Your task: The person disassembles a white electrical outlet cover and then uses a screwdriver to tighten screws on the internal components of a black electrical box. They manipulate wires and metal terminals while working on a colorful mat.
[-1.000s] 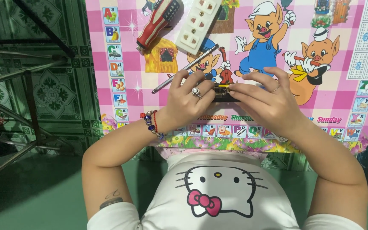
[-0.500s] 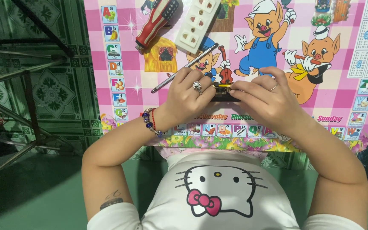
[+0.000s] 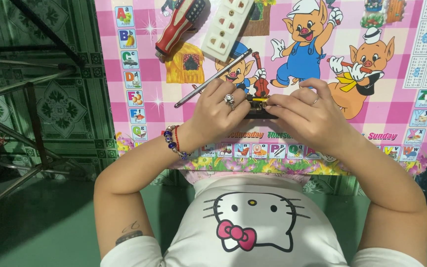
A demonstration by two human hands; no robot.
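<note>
On the pink table (image 3: 174,106), left hand (image 3: 218,111) and right hand (image 3: 305,116) pinch a small black part (image 3: 259,108) (mostly hidden).

I am looking at a bench (image 3: 149,59) showing pink and white checks with cartoon pigs in blue, black and yellow. Far left, a screwdriver handle (image 3: 179,24) is showing red, white and dark stripes beside a white socket strip (image 3: 226,24). My hands are covering a small black part with yellow (image 3: 259,105). The floor (image 3: 55,104) is showing green patterned tiles.
</note>
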